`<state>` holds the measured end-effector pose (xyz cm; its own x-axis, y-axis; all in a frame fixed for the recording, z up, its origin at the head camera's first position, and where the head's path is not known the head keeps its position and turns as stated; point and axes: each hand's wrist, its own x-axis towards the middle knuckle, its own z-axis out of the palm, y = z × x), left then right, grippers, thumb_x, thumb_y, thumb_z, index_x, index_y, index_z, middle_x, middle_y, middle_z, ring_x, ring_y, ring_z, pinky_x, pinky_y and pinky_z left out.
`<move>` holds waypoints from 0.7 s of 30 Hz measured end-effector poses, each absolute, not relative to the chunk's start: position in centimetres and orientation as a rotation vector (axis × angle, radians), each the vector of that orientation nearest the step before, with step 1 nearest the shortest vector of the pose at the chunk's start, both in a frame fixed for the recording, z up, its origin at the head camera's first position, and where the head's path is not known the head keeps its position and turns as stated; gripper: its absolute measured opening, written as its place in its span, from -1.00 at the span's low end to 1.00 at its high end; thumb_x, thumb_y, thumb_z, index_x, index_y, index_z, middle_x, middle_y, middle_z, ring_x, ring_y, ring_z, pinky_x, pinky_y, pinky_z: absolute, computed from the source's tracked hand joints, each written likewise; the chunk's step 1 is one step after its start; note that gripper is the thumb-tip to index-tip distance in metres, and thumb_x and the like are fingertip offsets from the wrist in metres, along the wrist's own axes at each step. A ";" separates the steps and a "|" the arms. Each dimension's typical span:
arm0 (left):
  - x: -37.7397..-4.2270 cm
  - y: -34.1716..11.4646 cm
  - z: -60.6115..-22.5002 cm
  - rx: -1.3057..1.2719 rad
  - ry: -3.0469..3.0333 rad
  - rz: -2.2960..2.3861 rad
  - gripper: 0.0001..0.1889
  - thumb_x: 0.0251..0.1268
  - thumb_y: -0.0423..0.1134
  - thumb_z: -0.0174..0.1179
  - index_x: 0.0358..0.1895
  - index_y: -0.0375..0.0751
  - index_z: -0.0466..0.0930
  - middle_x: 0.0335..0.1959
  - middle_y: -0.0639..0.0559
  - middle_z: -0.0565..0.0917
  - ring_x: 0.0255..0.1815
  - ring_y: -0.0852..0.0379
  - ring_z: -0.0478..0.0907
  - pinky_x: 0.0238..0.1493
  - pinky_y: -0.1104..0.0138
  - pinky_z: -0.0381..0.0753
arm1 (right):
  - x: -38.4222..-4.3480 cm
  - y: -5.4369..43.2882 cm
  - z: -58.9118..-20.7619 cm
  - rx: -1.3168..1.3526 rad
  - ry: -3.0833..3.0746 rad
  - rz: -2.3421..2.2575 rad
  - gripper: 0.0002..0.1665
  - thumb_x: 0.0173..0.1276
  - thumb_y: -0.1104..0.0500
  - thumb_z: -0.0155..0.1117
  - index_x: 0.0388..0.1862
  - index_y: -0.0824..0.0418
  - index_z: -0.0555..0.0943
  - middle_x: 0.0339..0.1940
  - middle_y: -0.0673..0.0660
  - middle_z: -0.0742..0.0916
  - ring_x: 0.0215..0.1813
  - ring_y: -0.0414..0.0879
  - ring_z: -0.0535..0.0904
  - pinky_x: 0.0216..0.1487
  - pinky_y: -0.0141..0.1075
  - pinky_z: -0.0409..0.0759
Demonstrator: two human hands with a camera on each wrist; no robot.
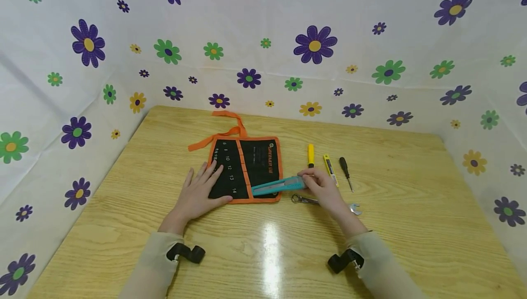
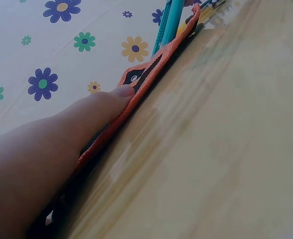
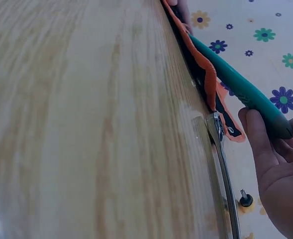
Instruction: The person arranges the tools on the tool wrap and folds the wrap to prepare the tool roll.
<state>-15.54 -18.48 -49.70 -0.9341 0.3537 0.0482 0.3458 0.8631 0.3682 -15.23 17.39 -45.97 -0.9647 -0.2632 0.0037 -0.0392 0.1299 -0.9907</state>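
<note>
A black tool pouch (image 1: 259, 152) with orange edging lies unrolled on the table, its left half a row of numbered pockets. My left hand (image 1: 199, 193) rests spread on that pocketed side; in the left wrist view the thumb (image 2: 101, 107) presses near the orange border. Between thumb and fingers, my right hand (image 1: 323, 189) pinches the dark end of a teal utility knife (image 1: 277, 185). The knife slants leftward over the pouch, its far end right at the orange pocket edge. Its teal body (image 3: 241, 84) also shows in the right wrist view.
A combination wrench (image 1: 302, 199) lies partly under the right hand. Beyond that hand are a yellow-handled tool (image 1: 310, 152), a slim yellow packet (image 1: 330, 171) and a black-handled screwdriver (image 1: 345, 168). Orange ties (image 1: 230, 129) trail off the pouch's far side. Flowered cloth (image 1: 263, 56) borders the table.
</note>
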 end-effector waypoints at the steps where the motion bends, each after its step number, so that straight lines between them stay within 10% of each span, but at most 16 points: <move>1: -15.6 -18.5 -49.7 0.564 3.011 0.589 0.03 0.08 0.52 -0.01 0.54 0.03 -0.04 0.55 -0.03 -0.07 0.54 -0.08 -0.26 0.41 -0.10 -0.43 | -15.3 17.3 -46.0 -0.311 2.213 -1.934 -0.66 0.53 0.31 -0.06 0.09 0.57 0.44 -0.16 0.42 0.62 -0.19 -0.01 0.66 -0.13 -0.24 0.66; 21: -15.5 -18.4 -49.8 0.546 3.012 0.572 0.04 0.07 0.54 -0.02 0.54 0.04 -0.04 0.55 -0.02 -0.08 0.54 -0.07 -0.28 0.41 -0.10 -0.43 | -15.1 16.3 -46.1 -0.371 2.505 -1.598 -0.76 0.46 0.15 0.14 0.00 0.16 0.65 -0.22 0.09 0.64 -0.33 -0.09 0.48 -0.39 -0.37 0.48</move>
